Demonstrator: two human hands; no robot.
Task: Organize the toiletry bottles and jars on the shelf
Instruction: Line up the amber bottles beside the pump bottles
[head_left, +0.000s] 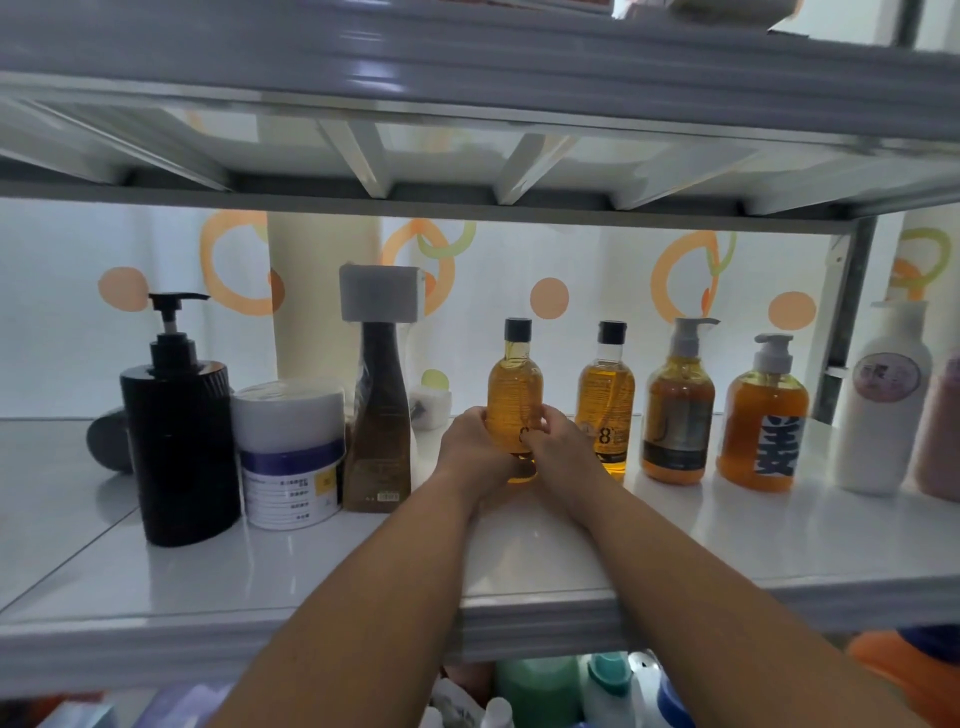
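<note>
White glossy shelf (311, 571) spans mid-frame. At centre, left hand (467, 441) and right hand (561, 441) both curl round a black-capped amber bottle (514, 389), upright and seemingly resting on the shelf, between a tall brown bottle (378, 415) and its amber twin (607, 405).

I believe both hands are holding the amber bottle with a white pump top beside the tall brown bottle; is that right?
Not quite: in the head view, the left hand and right hand hold the amber bottle with a black cap, not a white pump top, beside the tall brown bottle.
</note>
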